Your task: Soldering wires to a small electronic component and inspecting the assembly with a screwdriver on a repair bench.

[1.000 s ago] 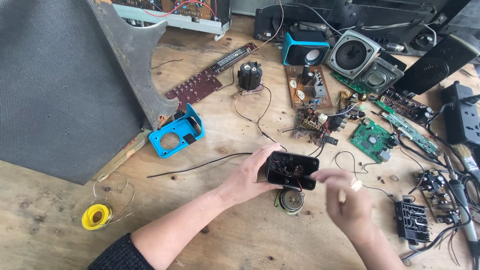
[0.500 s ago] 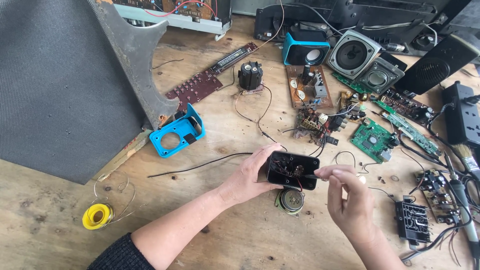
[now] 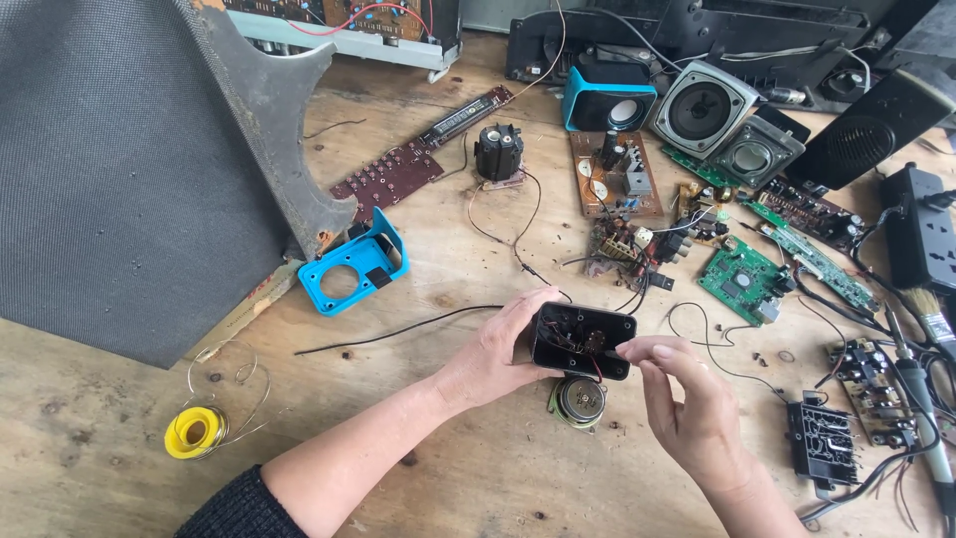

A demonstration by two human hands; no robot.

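**Ana:** Looking down from the head camera, what carries all this?

**Ben:** 1 rough wooden bench, pale, knotted and dusty. A large grey mesh speaker grille covers its far-left corner. Little of the room shows beyond the bench's far edge.

**Ana:** And the hands?

**Ben:** 2 bare hands near the middle of the near edge. The left hand is wrapped around the left end of a small black plastic speaker shell, holding it open side up, just above the bench. The right hand is narrowed to a pinch, fingertips at the shell's right rim. What it pinches is too small to tell.

**Ana:** Counts?

**Ben:** 1 round metal speaker driver lies just below the shell, tied to it by thin wires. 1 blue plastic faceplate with a round hole sits left of centre. 1 yellow solder spool trails loose wire by the near-left corner. 1 blue-and-black cube speaker and 2 grey-framed speakers stand along the far edge. 1 green circuit board and 1 brown circuit board lie right of centre. 1 brush rests by the right edge.
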